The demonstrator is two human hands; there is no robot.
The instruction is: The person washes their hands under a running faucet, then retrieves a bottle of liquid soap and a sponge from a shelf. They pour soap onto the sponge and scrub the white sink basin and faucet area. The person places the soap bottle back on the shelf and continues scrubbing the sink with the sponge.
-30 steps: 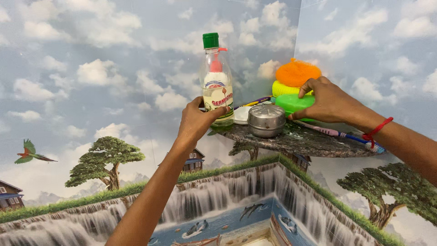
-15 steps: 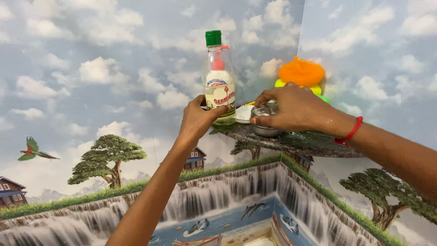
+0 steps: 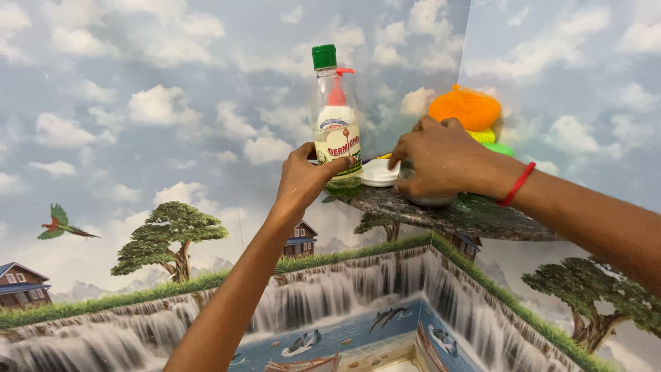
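The left hand (image 3: 303,180) is wrapped around the lower part of a clear plastic bottle (image 3: 337,131) with a green cap, thumb across the front of the label, fingers behind. The bottle stands upright on the front edge of a dark stone corner shelf (image 3: 441,213), its long axis running straight from 6 to 12 o'clock, and it sits at about 1 o'clock from that hand's wrist. The right hand (image 3: 441,160) lies at 3 o'clock from the bottle, palm down and fingers curled over a small steel tin (image 3: 430,200), only the lower rim of which shows beneath it; it seems to grip the tin. A white lid (image 3: 380,173) rests between bottle and tin. Behind the right hand, at 12 o'clock, orange and yellow scrubbers (image 3: 467,110) are stacked in the corner.
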